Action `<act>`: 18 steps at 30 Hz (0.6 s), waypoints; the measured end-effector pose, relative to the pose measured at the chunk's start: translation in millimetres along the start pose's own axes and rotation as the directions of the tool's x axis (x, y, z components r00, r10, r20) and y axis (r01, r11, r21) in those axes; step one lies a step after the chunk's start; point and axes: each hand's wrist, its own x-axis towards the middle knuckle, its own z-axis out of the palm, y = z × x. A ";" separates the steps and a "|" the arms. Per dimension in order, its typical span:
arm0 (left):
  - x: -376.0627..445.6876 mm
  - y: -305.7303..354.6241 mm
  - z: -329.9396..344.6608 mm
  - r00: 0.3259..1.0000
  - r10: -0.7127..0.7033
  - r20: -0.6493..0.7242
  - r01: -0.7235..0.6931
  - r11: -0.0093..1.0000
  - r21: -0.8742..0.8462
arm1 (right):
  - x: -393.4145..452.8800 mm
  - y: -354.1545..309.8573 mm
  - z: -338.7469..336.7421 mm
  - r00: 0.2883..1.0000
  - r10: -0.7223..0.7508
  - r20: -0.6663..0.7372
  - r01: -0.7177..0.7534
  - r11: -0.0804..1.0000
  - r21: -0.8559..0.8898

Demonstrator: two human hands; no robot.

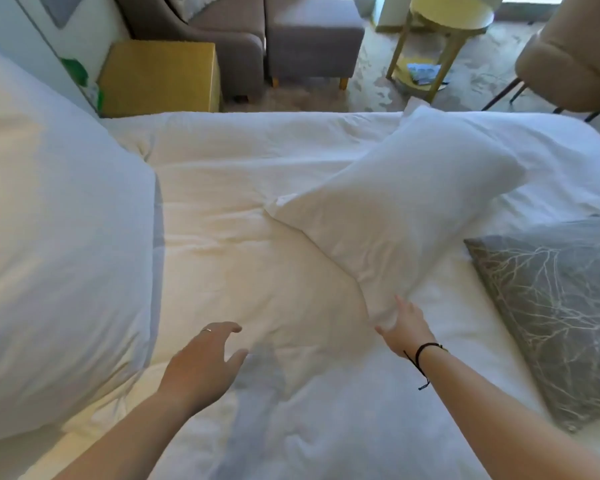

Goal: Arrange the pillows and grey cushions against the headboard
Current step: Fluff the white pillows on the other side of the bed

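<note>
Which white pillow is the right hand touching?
The slanted pillow mid-bed, its near corner under the right hand; the big pillow at left is untouched.

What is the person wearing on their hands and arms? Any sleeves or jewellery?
Both forearms are bare, with no sleeves in view. The left hand has a thin silver-looking ring on one finger. The right hand has a black cord bracelet at the wrist, with a loose end hanging down.

Bright daylight, warm cast left; soft blur, wide-angle edge distortion.
</note>
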 end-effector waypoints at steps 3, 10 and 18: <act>15.1 30.0 30.2 1.000 0.005 -0.007 -0.006 0.997 -0.074 | 43.2 12.6 5.5 0.989 -0.062 -0.135 0.057 0.998 -0.034; 13.9 46.0 84.3 0.998 -0.064 0.004 0.064 0.988 -0.142 | 109.6 4.8 27.5 0.952 -0.189 -0.241 0.172 0.981 -0.090; 12.0 34.6 97.0 0.987 -0.156 -0.039 0.149 0.980 -0.131 | 137.7 19.9 20.4 0.888 -0.300 -0.348 0.210 0.939 -0.273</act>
